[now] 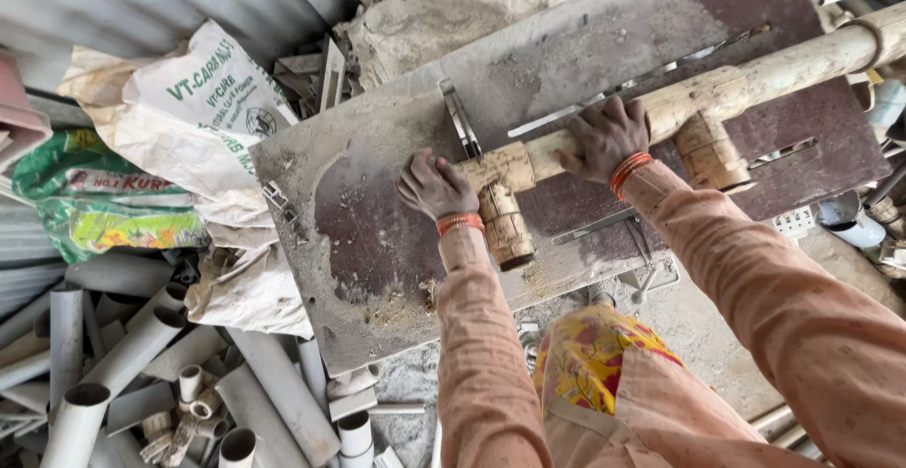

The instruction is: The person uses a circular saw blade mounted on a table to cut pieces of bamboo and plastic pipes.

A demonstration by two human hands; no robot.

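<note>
A long, dirty cream pipe (755,76) with two tee fittings lies across a dusty brown saw table (377,175). My right hand (604,136) grips the pipe from above, just right of the near tee fitting (505,213). My left hand (432,185) rests closed on the pipe's end at that fitting, close to the saw blade (461,121) that stands up through a slot in the table. A second tee fitting (710,152) hangs off the pipe further right. Both wrists wear orange bangles.
Sawdust lies on the table near its front edge (396,312). Several grey pipe offcuts (142,374) are heaped on the floor at lower left. White and green sacks (189,109) lean against a corrugated wall. More fittings lie at the right edge (849,227).
</note>
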